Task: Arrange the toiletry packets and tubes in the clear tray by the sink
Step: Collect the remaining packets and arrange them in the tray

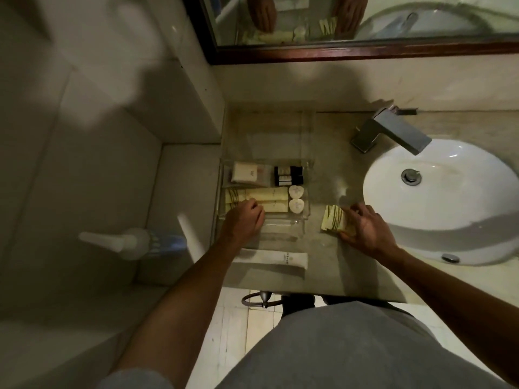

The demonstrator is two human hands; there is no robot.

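**Ana:** Tray (306,217) first. It sits on the desk (331,265) left of the sink (438,200), and it is mostly filled: a white box (245,172) and dark bottles (288,175) along the far row, pale tubes (269,199) with two round soaps (296,198) in the near one.

**Ben:** And the left hand (245,220)?

**Ana:** It is down in the tray with fingers curled onto the near tubes. Whether that grip has closed on one or only presses it into line cannot be told; the knuckles hide the tips.

**Ben:** So the step in hand looks like squaring up the tubes. What about the right hand (365,230)?

**Ana:** It rests on a small stack of striped packets (332,219), lying on the desk between tray and sink, outside the tray. Fingers are spread loosely over the stack's right side, touching it, not clearly pinching it.

**Ben:** Anything else left out?

**Ana:** A long white tube (280,261) lies on the desk just in front of the tray.

**Ben:** Then the next move probably calls for gathering the packets as one stack, so none fan out, and setting them into the tray's empty front strip.
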